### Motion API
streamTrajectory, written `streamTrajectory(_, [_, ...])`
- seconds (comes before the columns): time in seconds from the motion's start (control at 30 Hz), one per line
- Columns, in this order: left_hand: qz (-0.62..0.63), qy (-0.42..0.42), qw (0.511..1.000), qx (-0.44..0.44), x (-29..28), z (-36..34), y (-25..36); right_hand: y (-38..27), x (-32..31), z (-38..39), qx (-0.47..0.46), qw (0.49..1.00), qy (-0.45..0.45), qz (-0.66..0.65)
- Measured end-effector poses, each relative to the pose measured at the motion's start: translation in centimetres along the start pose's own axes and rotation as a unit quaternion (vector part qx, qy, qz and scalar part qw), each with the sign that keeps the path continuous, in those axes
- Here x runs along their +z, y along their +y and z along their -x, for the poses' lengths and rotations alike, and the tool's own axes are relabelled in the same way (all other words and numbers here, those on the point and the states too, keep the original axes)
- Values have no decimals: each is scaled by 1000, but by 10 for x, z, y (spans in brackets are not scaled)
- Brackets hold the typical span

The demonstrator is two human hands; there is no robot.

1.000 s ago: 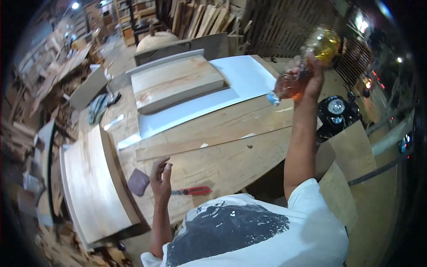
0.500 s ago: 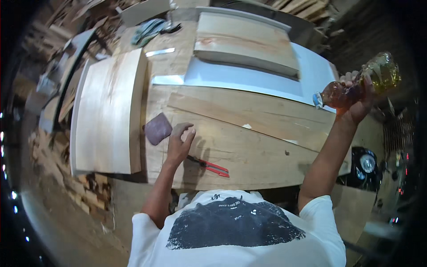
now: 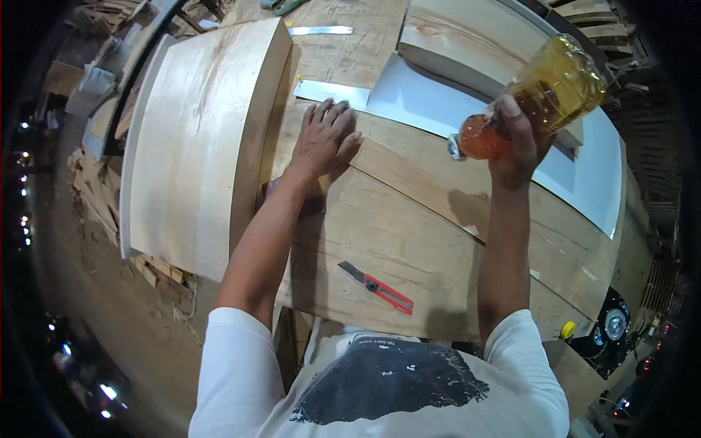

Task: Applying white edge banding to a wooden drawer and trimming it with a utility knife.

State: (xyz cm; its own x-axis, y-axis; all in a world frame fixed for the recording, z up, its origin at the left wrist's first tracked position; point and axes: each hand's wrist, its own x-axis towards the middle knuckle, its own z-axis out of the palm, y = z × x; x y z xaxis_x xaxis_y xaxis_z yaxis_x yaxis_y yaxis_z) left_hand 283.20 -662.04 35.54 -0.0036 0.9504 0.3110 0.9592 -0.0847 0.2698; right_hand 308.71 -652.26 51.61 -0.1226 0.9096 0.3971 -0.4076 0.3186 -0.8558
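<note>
My right hand (image 3: 520, 139) is wrapped round a clear plastic bottle (image 3: 561, 84) of amber-orange liquid. It holds the bottle tilted above the table, its pale-capped neck pointing left and down. My left hand (image 3: 326, 140) is palm down over the table, fingers stretched out and holding nothing. Its fingertips come close to a narrow white strip (image 3: 332, 93); whether they touch it I cannot tell. A purplish square pad (image 3: 271, 187) lies partly hidden under my left forearm. Nearer me lies a red utility knife (image 3: 389, 293) with its dark blade out.
A large pale wooden box-like piece (image 3: 193, 146) stands on the left, and a similar wooden piece (image 3: 456, 40) at the back right. Beneath that is a white sheet (image 3: 416, 98). A long thin board (image 3: 438, 191) crosses the table (image 3: 358, 226). Scrap wood (image 3: 98, 190) lies beyond the left side.
My left hand has moved forward, away from me, past the purplish pad. The bottle in my right hand has come in leftward over the table. The view has shifted too.
</note>
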Motion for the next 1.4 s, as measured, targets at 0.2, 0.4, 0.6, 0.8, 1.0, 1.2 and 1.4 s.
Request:
streamTrajectory(0.2, [41, -59, 997, 34, -3, -21, -12, 84, 44, -8, 29, 999, -12, 9])
streamTrajectory(0.4, [33, -69, 996, 43, 6, -18, -28, 140, 72, -8, 47, 995, -68, 49])
streamTrajectory(0.6, [65, -38, 996, 41, 13, -18, -31, 180, 72, -13, 2, 999, -29, 36])
streamTrajectory(0.8, [53, -49, 996, 46, 9, -19, -31, 196, 65, -13, -37, 992, -106, 65])
streamTrajectory(1.0, [45, -45, 997, 43, 11, -20, -32, 191, 27, -8, -76, 985, -97, 124])
streamTrajectory(1.2, [38, -65, 997, 36, 11, -23, -26, 193, 30, -15, -20, 996, -67, 59])
streamTrajectory(1.4, [22, -74, 996, 35, 10, -20, -28, 186, 45, -5, -117, 965, -156, 177])
